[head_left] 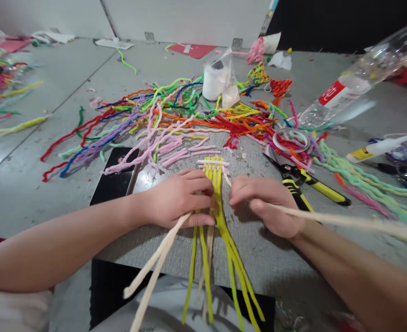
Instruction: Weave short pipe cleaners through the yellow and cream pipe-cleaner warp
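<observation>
Weaving: early stage, by judgement.
Left hand (186,198) closed over yellow-green chenille stems (224,228), long ends unwoven below it; right hand (267,203) gripping a cream chenille stem (314,216); short woven band (213,165), completed, just beyond and between both hands.

Got a gray tabletop (75,97) pretty much swamped by a messy sprawl of colorful fuzzy stems (196,123), with a yellow-and-pale weave (215,165) laid out just on the near side of the heap. Can spot a dark phone (113,182) on the left, partly under some pink stems (129,161), then a yellow-and-black hand tool (323,187), a pale ring (275,143) and a yellow-labeled bottle (374,149) over on the right. Also has a clear plastic bottle (345,90), a white container (211,86) and red paper (203,50) farther back.
</observation>
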`<state>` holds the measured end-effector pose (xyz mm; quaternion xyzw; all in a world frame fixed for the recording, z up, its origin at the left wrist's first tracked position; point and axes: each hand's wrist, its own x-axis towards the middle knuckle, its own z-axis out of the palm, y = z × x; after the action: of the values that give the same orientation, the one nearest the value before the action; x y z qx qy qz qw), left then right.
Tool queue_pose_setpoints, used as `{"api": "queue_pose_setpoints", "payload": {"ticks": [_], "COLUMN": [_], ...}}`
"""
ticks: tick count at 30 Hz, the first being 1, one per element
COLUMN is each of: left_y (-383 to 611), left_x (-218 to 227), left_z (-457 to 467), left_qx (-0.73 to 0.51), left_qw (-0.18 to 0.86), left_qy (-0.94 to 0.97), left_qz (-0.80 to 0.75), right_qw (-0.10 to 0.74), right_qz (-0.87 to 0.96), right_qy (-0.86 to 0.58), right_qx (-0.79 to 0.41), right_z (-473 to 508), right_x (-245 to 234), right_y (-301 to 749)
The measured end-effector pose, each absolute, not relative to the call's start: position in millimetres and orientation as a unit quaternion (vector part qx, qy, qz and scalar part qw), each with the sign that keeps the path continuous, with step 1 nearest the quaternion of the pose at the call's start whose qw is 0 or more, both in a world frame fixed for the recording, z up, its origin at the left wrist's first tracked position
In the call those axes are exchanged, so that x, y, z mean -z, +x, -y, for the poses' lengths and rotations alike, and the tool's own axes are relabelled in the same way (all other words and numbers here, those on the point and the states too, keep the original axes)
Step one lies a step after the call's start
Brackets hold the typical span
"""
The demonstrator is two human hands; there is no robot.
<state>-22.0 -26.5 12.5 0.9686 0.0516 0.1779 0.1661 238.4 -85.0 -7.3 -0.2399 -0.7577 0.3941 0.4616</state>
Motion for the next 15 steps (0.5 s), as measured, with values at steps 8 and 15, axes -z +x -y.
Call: {"api": "queue_pose_setpoints", "payload": {"ticks": [8,15], "left_y": [-22.6,-21.2], "left_x": [-9.9,-10.1], "left_z": [26.0,26.7], "left_qx": [-0.147,-0.135], "left_qw": [0.170,0.153], "left_qy": [0.971,0.974], "left_qz": [-0.083,-0.093], "right_qw": [0.302,0.280], "right_qz": [0.907,0.911], "right_qy": [-0.257,-0.288], "right_qx": [-0.144,-0.093], "right_z": [75.3,79.7], "right_x": [11.7,14.5], "right_y": [235.0,234.5]}}
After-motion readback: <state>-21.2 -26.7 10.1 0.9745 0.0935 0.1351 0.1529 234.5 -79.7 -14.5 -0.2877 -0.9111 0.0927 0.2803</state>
